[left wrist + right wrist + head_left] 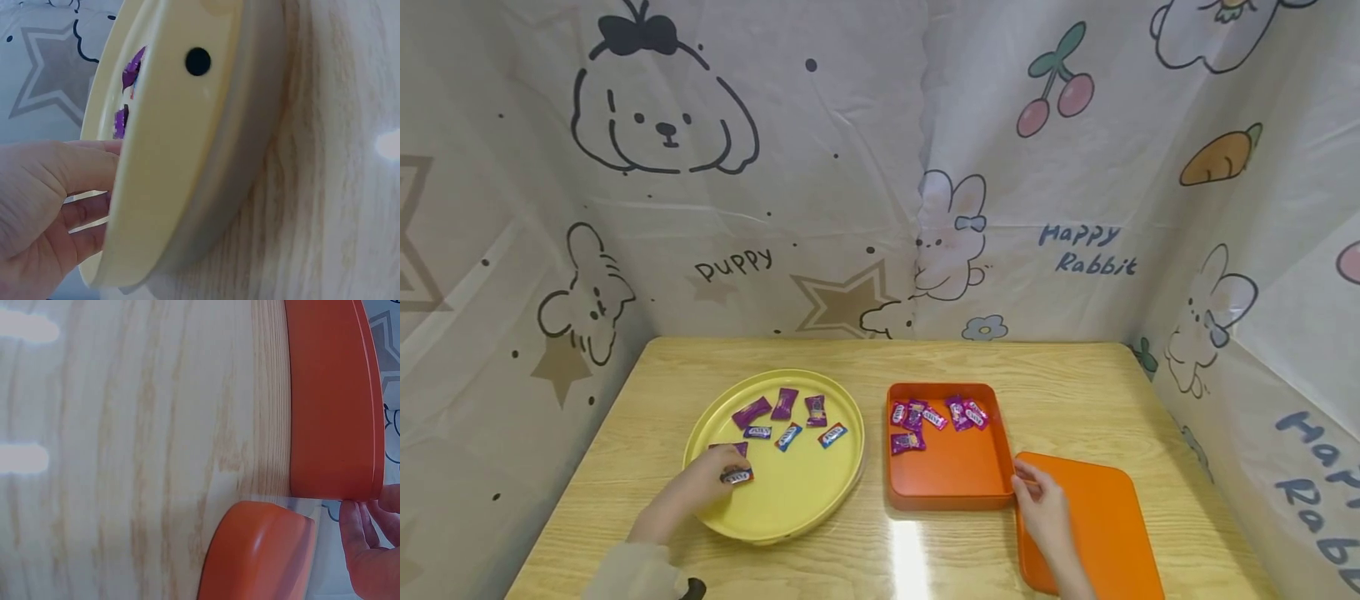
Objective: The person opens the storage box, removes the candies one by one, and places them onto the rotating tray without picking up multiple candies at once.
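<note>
In the head view my left hand [703, 482] reaches over the near-left rim of a round yellow tray [786, 500]. Its fingers pinch a small dark-and-white wrapped candy [737, 476] low in the tray, beside a purple-wrapped candy [739, 448]. In the left wrist view the tray's wall hides the fingertips. My right hand [1043, 504] holds the right wall of a square orange box [951, 503], with the thumb at the rim and fingers against the outside, as the right wrist view shows. Several purple and pink candies [907, 442] lie toward the back and left of the box.
Flat on the table under my right forearm is an orange lid [1097, 525]. More purple candies [784, 404] and blue-and-white candies [832, 435] lie spread in the tray. A printed cloth [850, 167] encloses the wooden table [1045, 371] at the back and sides.
</note>
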The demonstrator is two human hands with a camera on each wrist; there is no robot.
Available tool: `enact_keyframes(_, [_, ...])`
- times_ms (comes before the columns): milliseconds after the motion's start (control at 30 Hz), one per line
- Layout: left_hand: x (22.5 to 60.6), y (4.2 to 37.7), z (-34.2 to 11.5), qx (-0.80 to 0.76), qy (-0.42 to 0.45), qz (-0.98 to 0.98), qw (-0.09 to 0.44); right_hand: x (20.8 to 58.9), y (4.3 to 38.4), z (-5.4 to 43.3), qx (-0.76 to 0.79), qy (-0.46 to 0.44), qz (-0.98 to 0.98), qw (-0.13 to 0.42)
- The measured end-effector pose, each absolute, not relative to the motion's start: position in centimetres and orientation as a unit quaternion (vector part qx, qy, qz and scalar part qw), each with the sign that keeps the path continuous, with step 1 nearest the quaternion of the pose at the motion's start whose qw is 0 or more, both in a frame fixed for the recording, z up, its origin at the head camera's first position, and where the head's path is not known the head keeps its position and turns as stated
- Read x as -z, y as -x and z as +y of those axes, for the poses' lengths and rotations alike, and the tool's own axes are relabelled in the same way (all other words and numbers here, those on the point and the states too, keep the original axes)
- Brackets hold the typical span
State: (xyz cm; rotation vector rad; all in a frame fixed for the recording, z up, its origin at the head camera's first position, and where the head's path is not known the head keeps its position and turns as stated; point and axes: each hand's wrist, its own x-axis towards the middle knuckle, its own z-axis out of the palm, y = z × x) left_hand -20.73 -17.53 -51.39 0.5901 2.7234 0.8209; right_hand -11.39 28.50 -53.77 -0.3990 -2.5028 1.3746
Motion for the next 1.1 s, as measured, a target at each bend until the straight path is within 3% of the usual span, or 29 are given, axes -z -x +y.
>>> enact_keyframes(733, [52.0,20.2,-17.4,-0.245,-0.185,0.946,0.1,53.4,11.5,28.6,-0.475,0.148,-0.862,0.101])
enact_keyframes(1100, [50.8,20.7,-17.1,-0.267,-0.178,0.938,0.132,53.6,11.5,28.6,-0.481,0.146,-0.858,0.105])
